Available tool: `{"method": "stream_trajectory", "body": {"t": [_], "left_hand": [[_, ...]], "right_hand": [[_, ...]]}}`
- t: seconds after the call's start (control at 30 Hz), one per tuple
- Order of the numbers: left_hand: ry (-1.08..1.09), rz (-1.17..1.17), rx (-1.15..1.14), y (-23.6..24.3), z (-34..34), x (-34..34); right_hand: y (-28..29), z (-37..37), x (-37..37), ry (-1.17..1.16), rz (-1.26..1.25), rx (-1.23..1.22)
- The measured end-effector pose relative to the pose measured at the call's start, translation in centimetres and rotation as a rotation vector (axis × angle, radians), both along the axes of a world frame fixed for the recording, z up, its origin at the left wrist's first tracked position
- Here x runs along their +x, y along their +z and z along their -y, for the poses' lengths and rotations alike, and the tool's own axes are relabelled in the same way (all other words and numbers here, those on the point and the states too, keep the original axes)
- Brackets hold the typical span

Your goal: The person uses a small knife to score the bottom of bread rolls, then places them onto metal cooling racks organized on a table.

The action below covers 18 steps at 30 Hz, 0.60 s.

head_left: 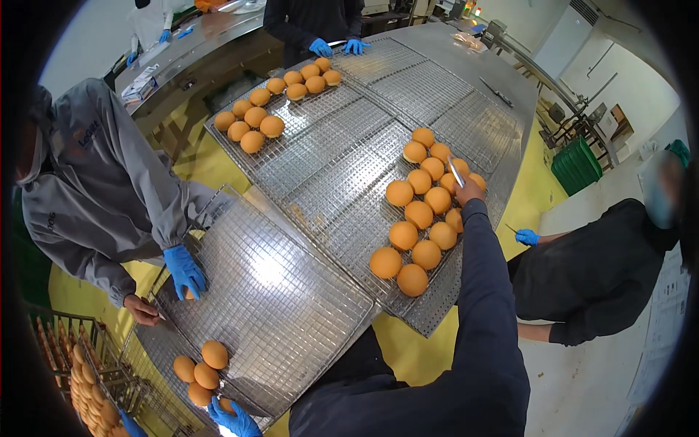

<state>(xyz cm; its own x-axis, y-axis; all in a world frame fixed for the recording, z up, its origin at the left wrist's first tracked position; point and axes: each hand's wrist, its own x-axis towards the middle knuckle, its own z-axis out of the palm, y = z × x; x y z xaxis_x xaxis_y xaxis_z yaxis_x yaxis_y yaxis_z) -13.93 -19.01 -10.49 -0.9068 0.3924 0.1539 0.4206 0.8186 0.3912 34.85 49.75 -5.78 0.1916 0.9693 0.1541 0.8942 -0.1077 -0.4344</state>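
Right hand (470,191) grips slim tool (456,170) over buns (419,215) on wire rack (355,211), right side, single-layered, presumably for easy reach. Gloved left hand (235,421) at a bun (227,406), near left; can't tell whether it's gripped.

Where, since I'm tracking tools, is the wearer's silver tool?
In the head view, right of centre, the silver tool is in the right hand, beside round buns.

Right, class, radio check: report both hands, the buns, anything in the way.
Right hand gripping slim tool at clustered buns. Gloved left hand at another bun, lower left. Possible obstruction: co-worker's gloved hand over the left wire rack.
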Motion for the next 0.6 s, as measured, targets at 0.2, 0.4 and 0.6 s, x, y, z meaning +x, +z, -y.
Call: {"method": "stream_trajectory", "body": {"t": [0.2,0.4,0.6], "left_hand": [[-0.043,0.036,0.011,0.5,-0.3,-0.8],[-0.145,-0.201,-0.162,6.4,-5.0,1.6],[-0.199,-0.341,-0.282,6.4,-6.0,0.9]], "right_hand": [[-1.2,-1.4,3.3,-0.07,-0.039,0.065],[-1.1,-0.5,4.8,-0.182,0.033,-0.004],[-1.7,-2.3,7.6,-0.325,0.243,0.148]]}}
